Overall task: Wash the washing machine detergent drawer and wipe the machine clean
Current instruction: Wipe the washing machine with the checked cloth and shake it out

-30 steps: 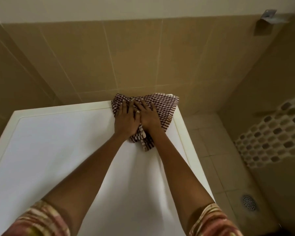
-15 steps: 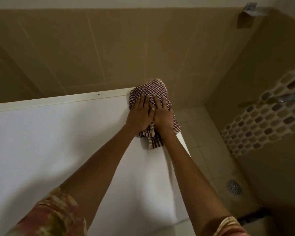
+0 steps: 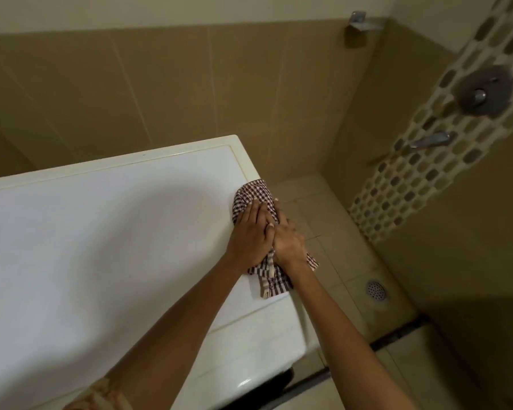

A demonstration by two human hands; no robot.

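A brown-and-white checked cloth point(image 3: 253, 192) lies bunched on the right edge of the white washing machine top point(image 3: 101, 247). My left hand point(image 3: 251, 232) presses flat on the cloth with straight fingers. Right beside it, my right hand point(image 3: 288, 241) presses on the same cloth, its fingers reaching over the machine's right rim. Part of the cloth hangs past that edge and a striped hem sticks out below my wrists. The detergent drawer is not in view.
Beige tiled walls stand behind and to the right of the machine. A tiled floor with a round metal drain point(image 3: 376, 289) lies right of it. A mosaic strip carries a shower valve point(image 3: 483, 91) and lever point(image 3: 430, 140). A metal bracket point(image 3: 362, 22) sits high in the corner.
Both hands have slid the cloth from the machine's back right corner forward along the right edge. The camera has swung right, showing more floor and the shower fittings.
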